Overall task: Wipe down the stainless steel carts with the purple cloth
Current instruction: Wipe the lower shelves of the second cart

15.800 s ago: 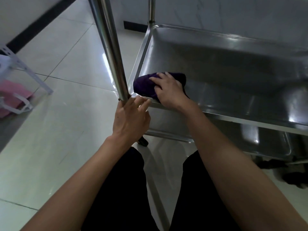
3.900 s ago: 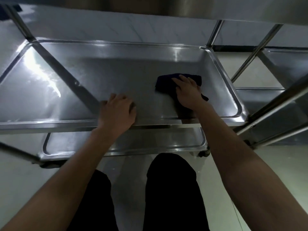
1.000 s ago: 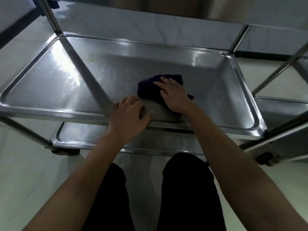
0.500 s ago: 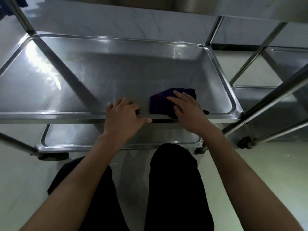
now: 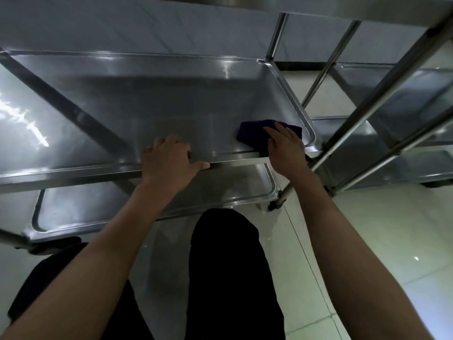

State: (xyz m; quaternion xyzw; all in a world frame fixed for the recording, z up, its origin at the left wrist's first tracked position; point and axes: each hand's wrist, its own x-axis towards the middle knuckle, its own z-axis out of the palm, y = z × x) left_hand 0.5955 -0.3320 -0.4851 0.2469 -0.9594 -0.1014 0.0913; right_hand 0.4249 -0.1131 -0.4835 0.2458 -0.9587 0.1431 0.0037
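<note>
The stainless steel cart's middle shelf (image 5: 171,99) fills the upper view, a shallow tray with a raised rim. A dark purple cloth (image 5: 252,133) lies bunched in its near right corner. My right hand (image 5: 285,148) presses flat on the cloth with straight fingers, its heel over the front rim. My left hand (image 5: 169,163) rests on the front rim to the left, fingers over the edge into the tray and thumb stretched along the rim. The cloth's right part is hidden under my hand.
A lower shelf (image 5: 147,202) sits beneath, with a caster (image 5: 274,204) at its right corner. A second steel cart (image 5: 397,99) stands close on the right, its slanted posts (image 5: 372,99) crossing the view. Pale tiled floor (image 5: 367,241) lies to the right; my dark-trousered legs are below.
My right hand has slid the cloth to the right along the shelf's front edge into the near right corner. My left hand stays on the front rim.
</note>
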